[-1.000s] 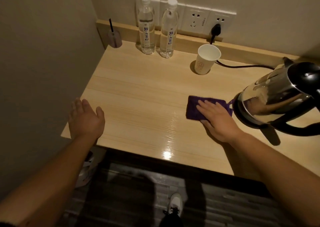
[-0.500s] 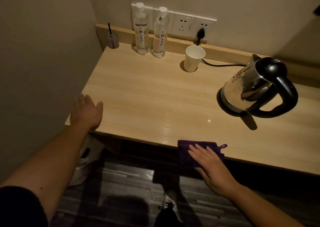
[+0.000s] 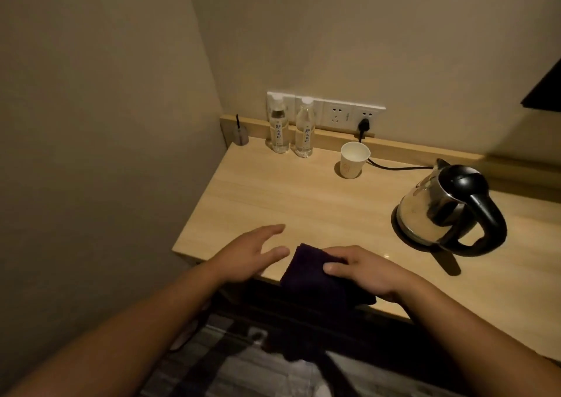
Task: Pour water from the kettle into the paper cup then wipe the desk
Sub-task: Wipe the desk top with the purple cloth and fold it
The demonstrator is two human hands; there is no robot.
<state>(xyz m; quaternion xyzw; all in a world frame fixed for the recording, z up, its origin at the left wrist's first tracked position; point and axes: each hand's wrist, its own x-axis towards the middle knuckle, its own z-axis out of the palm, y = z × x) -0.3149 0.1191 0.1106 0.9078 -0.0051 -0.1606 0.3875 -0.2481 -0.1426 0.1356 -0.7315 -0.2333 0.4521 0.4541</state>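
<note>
At the near edge of the pale wooden desk [image 3: 303, 202], the right hand [image 3: 361, 270] pinches the dark purple cloth [image 3: 312, 278], which drapes over that edge, while the open, empty left hand [image 3: 253, 252] hovers just beside its left.
</note>
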